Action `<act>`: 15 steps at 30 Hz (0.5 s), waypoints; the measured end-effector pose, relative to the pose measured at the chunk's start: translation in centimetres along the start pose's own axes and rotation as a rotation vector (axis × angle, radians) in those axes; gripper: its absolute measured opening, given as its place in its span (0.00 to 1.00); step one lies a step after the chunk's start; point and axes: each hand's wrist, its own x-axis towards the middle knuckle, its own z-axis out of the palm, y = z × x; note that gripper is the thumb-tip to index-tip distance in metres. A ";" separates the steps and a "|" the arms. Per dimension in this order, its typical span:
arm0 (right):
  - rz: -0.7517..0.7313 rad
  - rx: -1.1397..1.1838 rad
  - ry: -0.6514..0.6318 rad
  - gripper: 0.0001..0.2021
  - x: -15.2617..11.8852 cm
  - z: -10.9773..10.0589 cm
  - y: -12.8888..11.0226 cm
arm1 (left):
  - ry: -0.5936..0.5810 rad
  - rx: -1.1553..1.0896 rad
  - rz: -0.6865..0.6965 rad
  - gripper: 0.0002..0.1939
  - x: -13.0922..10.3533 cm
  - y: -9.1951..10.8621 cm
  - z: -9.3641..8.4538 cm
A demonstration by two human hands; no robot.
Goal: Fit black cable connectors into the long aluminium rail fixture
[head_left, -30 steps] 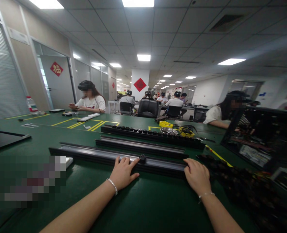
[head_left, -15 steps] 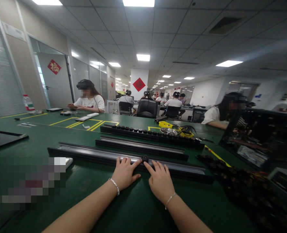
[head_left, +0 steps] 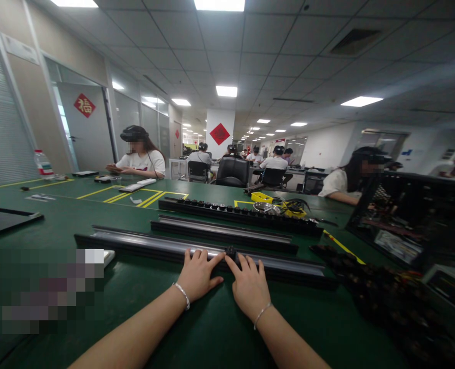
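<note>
Our left hand and right hand lie side by side with fingers stretched out, neither one clenched. Under them we have the green bench. On its right near side sits a dark heap, too dim for us to make out in detail. The near rail runs left to right beneath our fingertips. Farther off lies the far rail, and between these two, the shorter middle rail. Just beyond the far rail, toward its right end, we see a round dish. Smallest is the block, set in the near rail's channel; both index fingertips are at its left near side, and we cannot tell whether they press on it.
</note>
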 end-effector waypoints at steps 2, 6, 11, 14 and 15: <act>0.006 0.003 0.002 0.30 0.0 0.1 0.0 | 0.007 0.002 0.003 0.33 0.0 0.0 0.1; 0.016 0.003 0.012 0.29 0.0 0.2 0.0 | 0.002 0.004 0.000 0.33 -0.1 -0.1 0.2; 0.012 -0.014 0.009 0.28 0.2 0.1 -0.2 | -0.008 0.010 -0.003 0.33 -0.1 0.0 0.1; 0.019 -0.029 0.012 0.28 0.5 0.0 -0.5 | -0.006 0.012 -0.004 0.34 0.0 0.0 0.1; 0.025 -0.033 0.013 0.28 0.6 -0.1 -0.6 | -0.003 0.013 -0.005 0.35 0.0 0.1 0.1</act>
